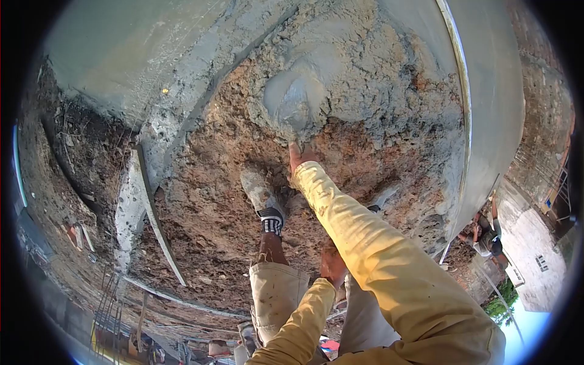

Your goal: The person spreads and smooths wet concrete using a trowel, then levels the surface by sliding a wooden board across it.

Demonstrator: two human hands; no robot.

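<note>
My right hand (301, 156), at the end of a yellow sleeve, is closed at the lower edge of a mound of wet grey cement (359, 67). It grips what looks like a trowel (296, 100), whose smeared grey blade lies flat on the wet mix; the handle is hidden. Lower down, my left hand (333, 266) is bent beside my leg, its fingers hidden behind the wrist and sleeve.
Rough brown soil surrounds my cement-spattered shoe (258, 187). A thin wooden strip (159, 222) lies at left. Smooth grey cement (496, 91) lies beyond a long pale edge strip (465, 109) at right. Another person (486, 236) is at far right. Thin rods (108, 313) stand lower left.
</note>
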